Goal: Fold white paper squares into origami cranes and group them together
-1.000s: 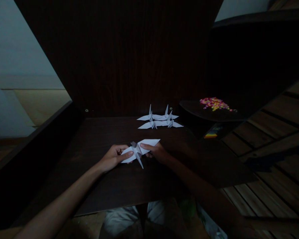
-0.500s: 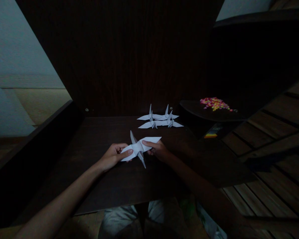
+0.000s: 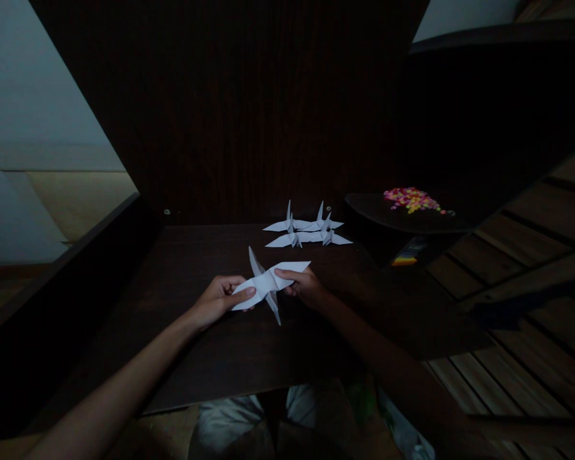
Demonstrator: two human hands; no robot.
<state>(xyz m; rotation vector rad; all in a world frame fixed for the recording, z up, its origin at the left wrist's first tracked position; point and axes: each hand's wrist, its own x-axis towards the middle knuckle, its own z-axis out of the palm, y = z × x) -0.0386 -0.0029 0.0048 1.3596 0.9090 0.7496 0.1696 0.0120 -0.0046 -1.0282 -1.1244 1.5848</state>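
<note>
A white origami crane (image 3: 265,283) is held up between my two hands over the dark tabletop. My left hand (image 3: 224,297) pinches its left wing, thumb on top and fingers beneath. On the other side, my right hand (image 3: 303,284) grips the right wing with the thumb laid across it. The wings are spread nearly flat, and two narrow points stick out, one away from me and one towards me. Several more white paper cranes (image 3: 311,236) stand close together with wings open beyond my hands.
A dark wooden desk (image 3: 196,370) carries the cranes, with a tall back panel (image 3: 268,108) behind and a raised side board (image 3: 67,268) at left. On a rounded shelf (image 3: 364,207) at right lies a heap of small pink and yellow pieces (image 3: 414,200). A slatted wooden surface (image 3: 531,268) is farther right.
The crane's far point has risen slightly and the wings look a little flatter. Both hands keep their hold in nearly the same place.
</note>
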